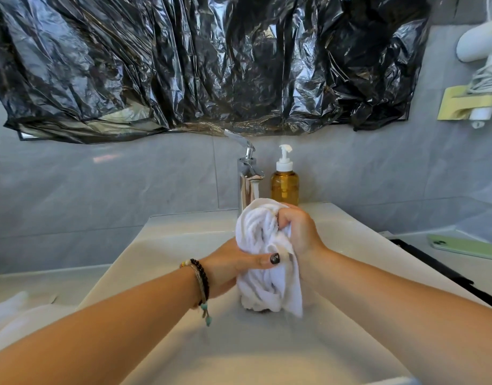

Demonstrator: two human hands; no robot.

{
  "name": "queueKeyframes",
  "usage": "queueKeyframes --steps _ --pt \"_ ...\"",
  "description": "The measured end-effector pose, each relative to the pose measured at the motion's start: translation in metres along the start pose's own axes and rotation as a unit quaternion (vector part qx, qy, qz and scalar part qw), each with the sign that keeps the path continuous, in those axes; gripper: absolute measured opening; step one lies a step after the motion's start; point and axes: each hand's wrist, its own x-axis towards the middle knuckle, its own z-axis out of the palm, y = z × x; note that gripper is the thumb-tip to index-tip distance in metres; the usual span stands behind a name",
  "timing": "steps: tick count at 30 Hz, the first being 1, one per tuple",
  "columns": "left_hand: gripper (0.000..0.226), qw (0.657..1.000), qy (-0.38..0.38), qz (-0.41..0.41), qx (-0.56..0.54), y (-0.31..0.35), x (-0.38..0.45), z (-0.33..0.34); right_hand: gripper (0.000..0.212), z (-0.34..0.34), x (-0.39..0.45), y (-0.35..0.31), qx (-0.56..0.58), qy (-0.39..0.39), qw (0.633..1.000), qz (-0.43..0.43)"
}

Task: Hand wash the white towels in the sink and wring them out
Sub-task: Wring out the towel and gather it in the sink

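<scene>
A bunched, twisted white towel (262,262) hangs over the middle of the white sink (167,234). My left hand (233,263) grips its lower part from the left, thumb across the front. My right hand (297,232) grips its upper part from the right, fingers curled into the cloth. The towel's top sits just under the chrome faucet (247,173), where a thin stream of water runs from the spout. More white cloth (14,315) lies blurred on the counter at the far left.
An amber soap pump bottle (285,182) stands right of the faucet. A green phone (464,247) lies on the counter at right. Black plastic sheeting (200,62) covers the wall above. A white hair dryer (481,43) hangs top right.
</scene>
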Motion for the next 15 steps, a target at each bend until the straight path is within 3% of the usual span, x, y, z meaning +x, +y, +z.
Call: queueKeyframes --steps 2,6,8,12,15 --pt "0.095 0.999 0.021 -0.003 -0.033 -0.004 0.003 0.006 0.051 0.003 0.004 0.007 0.103 0.010 0.995 0.016" --pt "0.090 0.998 0.060 -0.022 -0.017 -0.003 0.006 0.005 0.028 0.014 0.001 0.005 0.170 -0.040 0.984 0.044" --pt "0.068 0.997 0.069 -0.030 0.003 0.000 0.005 -0.001 0.011 0.012 -0.002 -0.001 0.095 -0.106 0.988 0.056" --pt "0.044 0.999 0.031 -0.033 0.006 0.003 0.000 -0.015 0.057 -0.004 0.002 -0.011 -0.140 -0.225 0.964 -0.016" --pt "0.025 0.998 -0.015 -0.055 0.011 0.003 -0.002 -0.011 0.060 -0.006 0.007 -0.005 -0.218 -0.238 0.942 -0.088"
